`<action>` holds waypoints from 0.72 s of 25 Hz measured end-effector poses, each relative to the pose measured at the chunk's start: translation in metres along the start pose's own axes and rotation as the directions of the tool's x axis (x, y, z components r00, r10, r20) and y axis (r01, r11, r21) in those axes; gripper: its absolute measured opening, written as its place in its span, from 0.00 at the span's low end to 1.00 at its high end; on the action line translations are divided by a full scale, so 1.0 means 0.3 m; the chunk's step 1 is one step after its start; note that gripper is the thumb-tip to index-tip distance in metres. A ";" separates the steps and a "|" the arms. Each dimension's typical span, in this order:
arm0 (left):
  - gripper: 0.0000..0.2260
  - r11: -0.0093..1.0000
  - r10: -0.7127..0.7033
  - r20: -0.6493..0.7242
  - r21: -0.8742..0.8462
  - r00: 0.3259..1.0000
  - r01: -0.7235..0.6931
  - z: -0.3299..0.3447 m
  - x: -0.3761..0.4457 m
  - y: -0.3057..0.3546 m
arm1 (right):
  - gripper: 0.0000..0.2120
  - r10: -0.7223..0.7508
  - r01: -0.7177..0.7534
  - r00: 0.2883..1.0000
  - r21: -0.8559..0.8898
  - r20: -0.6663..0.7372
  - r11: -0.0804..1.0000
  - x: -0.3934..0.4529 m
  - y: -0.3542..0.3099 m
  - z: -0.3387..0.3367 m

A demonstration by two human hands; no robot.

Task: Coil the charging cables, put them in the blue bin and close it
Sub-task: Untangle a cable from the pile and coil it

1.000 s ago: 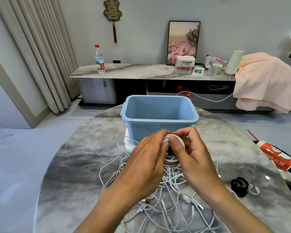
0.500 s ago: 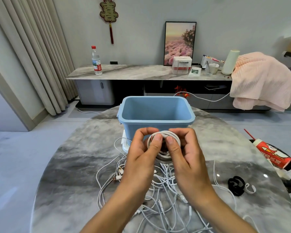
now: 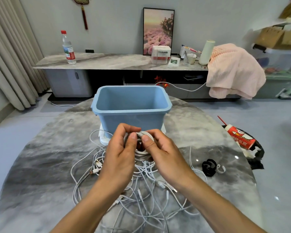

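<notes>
A small coil of white charging cable [image 3: 142, 153] is held up between both hands, just in front of the open blue bin [image 3: 132, 111]. My left hand [image 3: 120, 152] grips its left side with the thumb on top. My right hand [image 3: 161, 153] pinches the right side, thumb pressing the cable end onto the coil. Below them a tangle of loose white cables [image 3: 141, 190] lies spread on the marble table [image 3: 40, 165]. The bin stands on a white lid [image 3: 103, 138], mostly hidden under it.
Black and white cable ties [image 3: 210, 167] lie right of the tangle. A red drink cup [image 3: 240, 137] with a straw sits at the table's right edge on a black bag. Behind the table stands a long sideboard [image 3: 107, 62] with a water bottle and a pink cloth.
Both hands have turned the coil and shifted their grip, thumbs now pressing near its top. The view has moved slightly closer; the bin and loose cables stay put.
</notes>
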State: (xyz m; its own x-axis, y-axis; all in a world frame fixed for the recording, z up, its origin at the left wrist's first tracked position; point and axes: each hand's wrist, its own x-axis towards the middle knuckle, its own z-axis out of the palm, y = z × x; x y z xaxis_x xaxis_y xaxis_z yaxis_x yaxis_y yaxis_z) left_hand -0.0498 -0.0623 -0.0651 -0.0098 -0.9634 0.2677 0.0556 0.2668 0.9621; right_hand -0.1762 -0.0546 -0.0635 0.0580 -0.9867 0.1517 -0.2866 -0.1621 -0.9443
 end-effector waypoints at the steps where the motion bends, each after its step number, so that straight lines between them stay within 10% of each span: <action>1: 0.09 1.000 -0.015 0.013 0.000 1.000 0.015 0.009 -0.003 -0.004 | 0.11 0.009 -0.009 1.000 -0.022 0.016 1.000 -0.002 0.006 -0.019; 6: 0.09 0.999 -0.010 0.011 0.041 1.000 0.009 0.039 -0.010 -0.003 | 0.12 0.122 -0.104 0.973 -0.098 0.196 0.990 0.015 -0.031 -0.111; 9: 0.11 0.991 0.003 -0.004 0.132 1.000 -0.003 0.022 0.006 -0.019 | 0.10 0.223 -0.222 0.975 -0.029 0.002 0.975 0.110 0.031 -0.286; 13: 0.11 0.983 -0.010 -0.011 0.186 1.000 0.011 0.008 0.010 -0.031 | 0.07 0.235 -0.282 0.958 -0.669 -0.162 0.688 0.163 0.273 -0.471; 18: 0.11 0.984 -0.016 -0.010 0.179 1.000 0.017 0.010 0.018 -0.033 | 0.09 0.411 -0.262 0.912 -0.789 -0.014 0.556 0.147 0.449 -0.430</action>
State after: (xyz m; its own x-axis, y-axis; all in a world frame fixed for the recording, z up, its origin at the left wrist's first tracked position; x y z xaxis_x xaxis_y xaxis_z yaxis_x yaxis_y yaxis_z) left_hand -0.0535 -0.0702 -0.0731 -0.0012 -0.9677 0.2521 -0.1246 0.2503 0.9601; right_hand -0.3356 -0.1213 -0.1463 -0.0779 -0.9663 -0.2455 -0.9288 0.1598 -0.3344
